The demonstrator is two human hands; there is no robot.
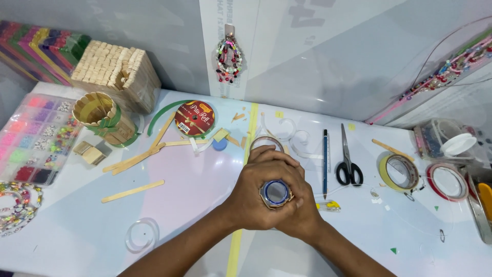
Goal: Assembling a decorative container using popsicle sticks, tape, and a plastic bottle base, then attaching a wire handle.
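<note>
At the centre of the white worktop (92, 231), the left hand (251, 197) and the right hand (297, 205) are clasped together around a small roll with a blue inner rim (276, 193), its open end facing up. The fingers of both hands are closed tight on the roll, which sits between the palms, just above the surface. A strip of yellow tape (251, 128) runs along the worktop from the back wall towards the person and passes under the hands.

To the left lie flat wooden sticks (132, 191), a round stick holder bound with green band (100, 117), a block of stacked wooden pieces (115, 72) and a clear bead organiser (33, 138) with coloured compartments. A red ribbon spool (193, 118) rests near the back. A clear tape ring (141, 234) lies well apart at the front left.

To the right lie a dark pencil (325, 159), black-handled scissors (348, 159), a yellowish tape roll (400, 173) and a red-rimmed tape roll (447, 180), side by side. A clear container with a white lid (446, 138) stands near the right edge.

The grey wall (318, 56) behind carries a hanging beaded ornament (228, 57).
</note>
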